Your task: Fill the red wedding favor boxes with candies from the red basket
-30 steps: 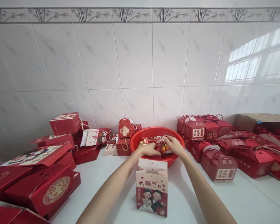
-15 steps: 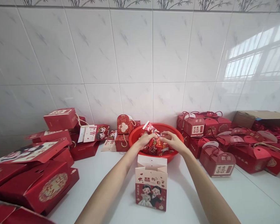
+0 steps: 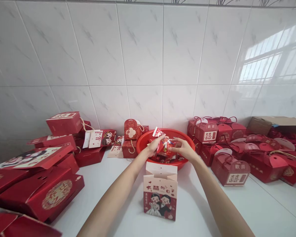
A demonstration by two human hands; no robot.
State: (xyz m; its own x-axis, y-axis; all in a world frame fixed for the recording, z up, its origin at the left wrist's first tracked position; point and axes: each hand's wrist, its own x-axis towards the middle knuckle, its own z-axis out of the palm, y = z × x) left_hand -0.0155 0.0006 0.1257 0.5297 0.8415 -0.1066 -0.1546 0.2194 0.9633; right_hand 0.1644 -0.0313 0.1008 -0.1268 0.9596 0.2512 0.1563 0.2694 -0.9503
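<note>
A wall (image 3: 143, 59) of pale, veined tiles fills the back, and a white table (image 3: 133, 210) runs along its foot. On the person's left lies an untidy pile of red boxes (image 3: 39, 194), some tilted across others. On the right, many red handled boxes (image 3: 232, 168) stand in close rows, the back ones stacked, with a brown carton (image 3: 261, 125) behind them near the wall. A red basin (image 3: 174, 133) stands in the middle. Just in front of it, between the person's 2 forearms, a paper box (image 3: 160, 197) stands upright with its top open and 2 cartoon figures on its front. Left of the basin, a small box with a pale flower shape (image 3: 131, 129) sits on another red box (image 3: 129, 149).

Both hands are over the basin. The left hand (image 3: 154, 147) has its fingers curled round a bunch of wrapped packets (image 3: 165, 144); part of that grip is hidden. The right hand (image 3: 184, 148) meets the same bunch from the other side, its fingers bent and only slightly parted from the thumb, holding the packets between them. Above the left fingers, 1 red-and-white packet (image 3: 157, 132) sticks up. More packets lie in the basin below.
</note>
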